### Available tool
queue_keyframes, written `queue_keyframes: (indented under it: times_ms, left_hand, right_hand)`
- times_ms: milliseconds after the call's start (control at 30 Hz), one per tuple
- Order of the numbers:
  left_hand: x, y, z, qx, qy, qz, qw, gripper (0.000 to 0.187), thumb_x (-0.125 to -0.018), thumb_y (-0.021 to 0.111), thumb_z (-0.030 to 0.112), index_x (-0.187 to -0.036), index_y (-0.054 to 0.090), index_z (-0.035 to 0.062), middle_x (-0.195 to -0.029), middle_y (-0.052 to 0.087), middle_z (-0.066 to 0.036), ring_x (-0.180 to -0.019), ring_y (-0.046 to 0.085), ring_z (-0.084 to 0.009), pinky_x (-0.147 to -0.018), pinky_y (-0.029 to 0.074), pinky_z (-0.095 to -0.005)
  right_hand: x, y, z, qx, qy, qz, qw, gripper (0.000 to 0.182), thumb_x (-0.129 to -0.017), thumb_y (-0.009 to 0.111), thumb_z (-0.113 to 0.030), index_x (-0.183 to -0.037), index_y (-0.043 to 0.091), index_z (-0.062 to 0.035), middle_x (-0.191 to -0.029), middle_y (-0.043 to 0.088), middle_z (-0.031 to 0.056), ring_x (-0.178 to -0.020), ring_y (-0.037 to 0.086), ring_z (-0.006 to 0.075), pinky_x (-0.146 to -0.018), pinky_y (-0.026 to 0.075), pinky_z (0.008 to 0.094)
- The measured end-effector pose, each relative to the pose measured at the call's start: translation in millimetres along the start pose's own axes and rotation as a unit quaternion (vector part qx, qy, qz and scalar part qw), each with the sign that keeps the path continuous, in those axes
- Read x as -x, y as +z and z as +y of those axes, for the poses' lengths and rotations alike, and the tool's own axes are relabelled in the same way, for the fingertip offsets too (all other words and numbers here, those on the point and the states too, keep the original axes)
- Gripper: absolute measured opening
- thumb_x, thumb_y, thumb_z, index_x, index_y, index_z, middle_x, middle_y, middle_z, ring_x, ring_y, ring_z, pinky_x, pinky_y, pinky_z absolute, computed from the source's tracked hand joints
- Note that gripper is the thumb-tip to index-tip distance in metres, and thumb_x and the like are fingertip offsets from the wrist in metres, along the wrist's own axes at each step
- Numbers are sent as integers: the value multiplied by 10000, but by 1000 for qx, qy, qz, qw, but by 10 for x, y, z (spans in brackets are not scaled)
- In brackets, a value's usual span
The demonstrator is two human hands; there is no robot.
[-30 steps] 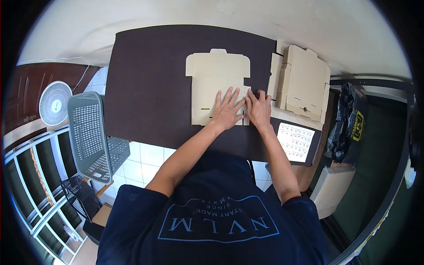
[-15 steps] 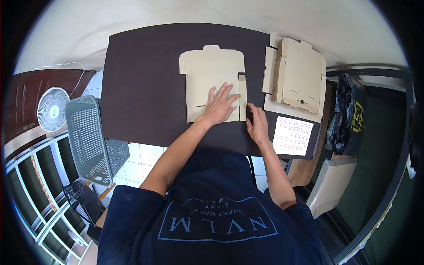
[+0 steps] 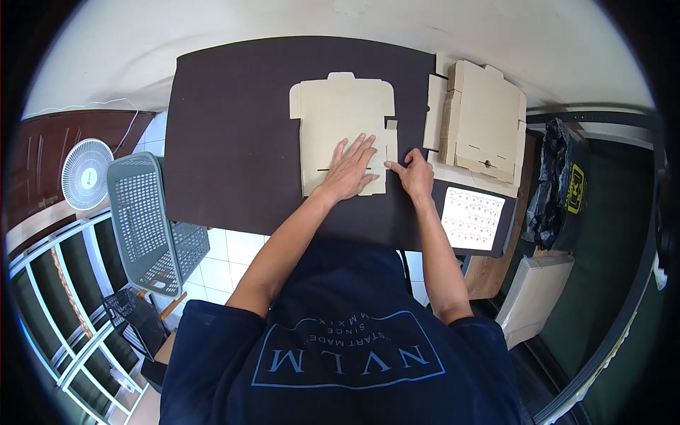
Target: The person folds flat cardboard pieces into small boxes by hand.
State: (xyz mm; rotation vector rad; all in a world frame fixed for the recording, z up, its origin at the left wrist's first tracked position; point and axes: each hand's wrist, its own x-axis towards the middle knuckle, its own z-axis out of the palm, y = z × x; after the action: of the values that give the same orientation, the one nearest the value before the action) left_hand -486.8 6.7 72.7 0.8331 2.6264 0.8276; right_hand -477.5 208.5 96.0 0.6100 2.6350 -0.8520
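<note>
A flat brown cardboard box [image 3: 336,106] lies on the dark table, with a tab at its far end and a short slot near its close edge. My left hand [image 3: 346,170] rests on its lower right part, palm down and fingers spread. At the box's right edge is my right hand [image 3: 416,176]; its thumb reaches onto the narrow side flap [image 3: 392,145]. The other fingers of that hand are bent and stay apart from the thumb, off the cardboard. Their undersides are hidden.
A stack of flat cardboard boxes [image 3: 485,113] occupies the right side of the dark table [image 3: 234,142]. Closer to me lies a white printed sheet [image 3: 472,218]. On the floor at left are a grey basket [image 3: 138,219] and a fan [image 3: 88,176]. A black bag [image 3: 549,177] stands at right.
My right hand has moved up and slightly left, bending its fingers and bringing the thumb onto the side flap. The box's lower right edge looks narrower. My left hand stays on the box.
</note>
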Motion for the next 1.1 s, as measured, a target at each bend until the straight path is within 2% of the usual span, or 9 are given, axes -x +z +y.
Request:
queue_keyframes:
  times_ms: [133,333,400,433,500,600,733,967,1100]
  left_hand:
    - [-7,0,1,-16,-2,-4,1000,587,-937,666,354,-1409,471,64,-1639,276,-105,-1541,180,-273,-1226,122,-543]
    - [0,-57,-1,0,6,-3,1000,543,-923,688,291,-1383,491,82,-1615,317,-120,-1528,213,-294,-1225,136,-539]
    - [-1,-77,-45,11,12,6,1000,507,-915,701,243,-1358,512,83,-1587,365,-130,-1515,249,-312,-1223,157,-537]
    - [-8,-86,-105,59,27,36,997,458,-903,706,196,-1315,545,78,-1534,420,-139,-1490,294,-335,-1211,206,-526]
    - [79,-135,-165,107,39,63,991,411,-891,712,150,-1272,578,73,-1480,476,-148,-1464,340,-357,-1199,256,-515]
    - [290,-281,-204,172,10,71,983,343,-882,712,121,-1206,622,61,-1374,535,-156,-1402,415,-383,-1161,342,-490]
    - [674,-404,-186,106,-49,36,992,397,-876,747,187,-1230,618,61,-1366,536,-140,-1422,381,-365,-1165,352,-466]
    - [1065,-518,-297,48,-65,44,996,502,-833,801,221,-1271,597,86,-1401,519,-130,-1452,349,-357,-1165,347,-466]
    - [1107,-404,-536,69,-41,70,994,432,-825,798,202,-1208,643,76,-1385,541,-126,-1460,349,-350,-1159,350,-489]
  right_hand:
    - [-34,90,201,-8,5,1,1000,563,-702,897,-445,-862,561,-23,-700,667,190,-711,669,393,-685,525,477]
    - [69,-11,149,-126,62,-47,989,363,-803,846,-247,-899,580,-18,-678,647,145,-682,671,322,-662,521,442]
    - [115,53,228,-132,-33,-14,991,205,-843,744,-62,-1001,621,-18,-798,669,137,-762,673,279,-714,525,409]
    - [151,62,220,-131,-35,-15,991,205,-843,744,-62,-1001,621,-18,-798,669,137,-762,673,279,-714,525,409]
    - [268,98,202,-182,-179,61,965,206,-857,646,-12,-1061,662,-26,-967,677,137,-880,640,288,-815,510,403]
    - [328,133,208,-168,-300,56,937,194,-879,584,-32,-1027,710,-40,-1066,665,140,-946,599,303,-873,485,409]
    - [484,56,229,-50,-243,-24,968,182,-894,622,-138,-898,713,19,-1073,677,131,-934,587,326,-872,482,410]
    - [687,-29,130,22,-331,33,943,390,-788,769,-94,-1160,672,-26,-972,667,128,-963,572,332,-888,492,412]
    - [621,96,218,49,-325,21,944,377,-783,789,-123,-1134,682,-36,-1025,644,130,-999,554,332,-899,484,420]
